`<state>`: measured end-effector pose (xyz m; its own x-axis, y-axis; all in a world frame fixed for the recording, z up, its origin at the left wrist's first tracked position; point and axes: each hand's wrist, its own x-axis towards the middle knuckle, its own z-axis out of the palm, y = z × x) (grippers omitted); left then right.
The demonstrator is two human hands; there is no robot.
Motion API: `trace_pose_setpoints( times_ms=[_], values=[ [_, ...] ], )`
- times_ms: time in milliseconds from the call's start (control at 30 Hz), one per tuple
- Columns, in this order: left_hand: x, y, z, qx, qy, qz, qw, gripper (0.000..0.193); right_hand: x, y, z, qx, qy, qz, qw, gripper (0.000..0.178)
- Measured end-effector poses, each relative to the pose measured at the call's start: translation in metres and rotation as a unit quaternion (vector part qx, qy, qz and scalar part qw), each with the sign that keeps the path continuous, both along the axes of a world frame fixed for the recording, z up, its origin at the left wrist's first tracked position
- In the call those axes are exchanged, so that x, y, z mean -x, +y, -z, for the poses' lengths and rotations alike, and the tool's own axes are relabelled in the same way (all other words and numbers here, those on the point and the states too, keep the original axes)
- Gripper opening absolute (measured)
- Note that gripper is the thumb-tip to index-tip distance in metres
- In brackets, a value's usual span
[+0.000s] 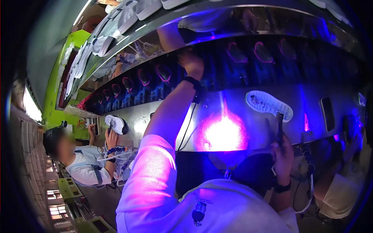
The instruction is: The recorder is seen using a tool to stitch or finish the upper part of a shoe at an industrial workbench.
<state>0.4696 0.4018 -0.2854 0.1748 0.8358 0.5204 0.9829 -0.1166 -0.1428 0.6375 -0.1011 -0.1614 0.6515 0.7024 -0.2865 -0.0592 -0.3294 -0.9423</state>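
My left hand point(191, 64) is stretched far forward to a dark row of shoe uppers with pink-edged collars. Its fingers are lost in shadow there, so whether they grip anything does not show. One upper point(163, 72) sits just left of that wrist. Close to the bench's near edge, my right hand point(283, 157) is closed round a slim dark tool point(279, 130), held upright. The tool's tip overlaps the near end of a white shoe sole point(264, 103) in the view; contact cannot be told. The sole lies on the metal bench point(163, 110).
A glaring pink-violet light spot point(223, 132) covers the bench before me. A thin black cable point(189, 125) hangs near my left arm. To the right lies a phone-like dark slab point(327, 113). A co-worker point(87, 163) at left handles a white shoe point(115, 125). More soles point(128, 17) line the upper shelf.
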Motion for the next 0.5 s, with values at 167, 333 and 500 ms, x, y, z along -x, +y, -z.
trace_pose_setpoints(
  times_ms=[167,333,500],
  values=[
    [-0.060,-0.051,-0.096,0.112,-0.113,0.214,0.964,0.062,0.007,0.008,-0.020,-0.019,-0.004,-0.036,0.999,0.049],
    [-0.117,-0.088,-0.124,0.276,-0.289,0.080,0.913,0.062,0.009,-0.019,-0.018,0.020,-0.001,-0.033,0.999,0.048],
    [-0.045,-0.052,-0.085,0.142,-0.160,0.390,0.896,0.050,0.016,-0.032,-0.020,-0.005,0.000,-0.013,1.000,0.048]
  ],
)
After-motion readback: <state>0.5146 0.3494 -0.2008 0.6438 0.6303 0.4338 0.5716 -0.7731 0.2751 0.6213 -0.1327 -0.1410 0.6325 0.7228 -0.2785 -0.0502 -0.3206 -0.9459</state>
